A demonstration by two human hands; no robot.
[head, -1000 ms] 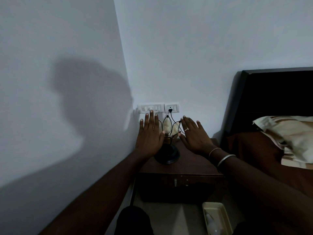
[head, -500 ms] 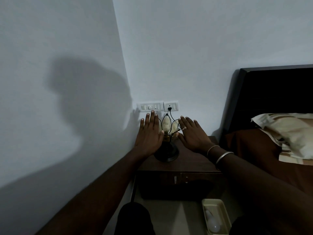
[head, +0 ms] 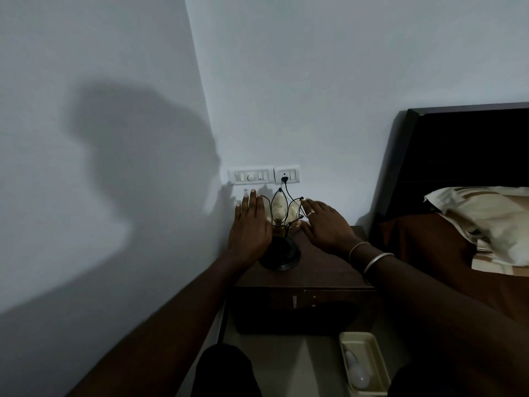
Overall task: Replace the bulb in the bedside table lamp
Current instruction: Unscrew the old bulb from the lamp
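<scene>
A small table lamp (head: 281,224) with a black round base and a wire-frame shade with pale petals stands on the dark wooden bedside table (head: 323,267). Its bulb is hidden inside the shade. My left hand (head: 249,227) is flat and open just left of the shade. My right hand (head: 326,224), fingers spread, with a ring and bangles, sits just right of the shade. Neither hand grips anything. On the floor, a white bulb (head: 355,369) lies in a cream tray (head: 372,345).
The lamp's black cord runs up to a wall socket (head: 287,174) beside a switch panel (head: 250,176). A dark headboard (head: 458,156), brown sheet and a cream pillow (head: 483,216) are on the right. The table has a drawer (head: 294,300). Walls meet in a corner at the left.
Both hands have stayed flanking the lamp shade, with the fingers shifting slightly inward. The head view has drifted a little.
</scene>
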